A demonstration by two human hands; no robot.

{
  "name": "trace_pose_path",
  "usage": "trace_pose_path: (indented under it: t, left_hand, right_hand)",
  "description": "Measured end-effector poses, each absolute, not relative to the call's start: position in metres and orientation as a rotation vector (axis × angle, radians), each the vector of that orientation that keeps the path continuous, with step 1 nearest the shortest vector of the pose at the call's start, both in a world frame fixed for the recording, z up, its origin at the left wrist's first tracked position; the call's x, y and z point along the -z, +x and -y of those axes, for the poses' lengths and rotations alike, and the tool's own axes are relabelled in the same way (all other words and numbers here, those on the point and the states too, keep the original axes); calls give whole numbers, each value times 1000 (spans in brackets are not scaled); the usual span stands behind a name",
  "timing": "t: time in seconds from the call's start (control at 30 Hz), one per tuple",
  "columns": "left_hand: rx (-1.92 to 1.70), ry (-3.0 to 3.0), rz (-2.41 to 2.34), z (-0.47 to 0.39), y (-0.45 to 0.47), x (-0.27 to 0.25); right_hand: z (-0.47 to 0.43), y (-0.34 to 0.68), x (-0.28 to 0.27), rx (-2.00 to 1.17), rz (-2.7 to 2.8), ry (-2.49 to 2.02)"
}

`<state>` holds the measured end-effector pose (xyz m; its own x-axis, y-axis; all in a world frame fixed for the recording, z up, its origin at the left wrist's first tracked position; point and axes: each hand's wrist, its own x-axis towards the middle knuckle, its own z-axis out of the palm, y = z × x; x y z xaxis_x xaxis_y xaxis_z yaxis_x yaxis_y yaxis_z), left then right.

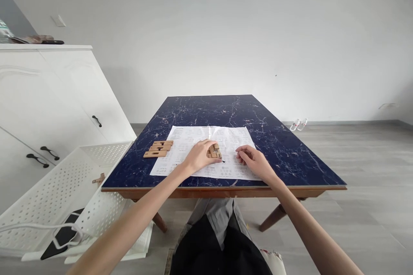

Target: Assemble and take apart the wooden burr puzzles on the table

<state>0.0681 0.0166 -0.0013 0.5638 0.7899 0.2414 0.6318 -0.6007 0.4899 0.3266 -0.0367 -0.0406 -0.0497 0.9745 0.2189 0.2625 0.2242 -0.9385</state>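
- Head view: the wooden block assembly (215, 150) sits over the printed sheet (185, 135), near its middle; the left hand (200, 154) pinches it between thumb and fingers.
- The right hand (253, 161) rests to the right, apart from the blocks, fingers loosely curled and parted from the thumb; nothing shows in its grasp.
- The assembly looks light, stiff and hardly slippery, though its pieces might slip apart under uneven pressure; opposite outer sides seem the best hold.
- Three flat wooden pieces (158, 154) lie at the sheet's left edge, near the table's left edge; the sheet's lower edge runs close to the table's near edge; the marbled table (209, 109) offers room beyond the sheet and to its right.
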Motion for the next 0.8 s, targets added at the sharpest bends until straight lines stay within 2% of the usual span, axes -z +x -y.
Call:
trace_pose_path:
  t: [0.8]
  left_hand:
    - [-705,2340,-1270,11,17,16]
  right_hand:
    - [38,324,40,-849,1565,-1272]
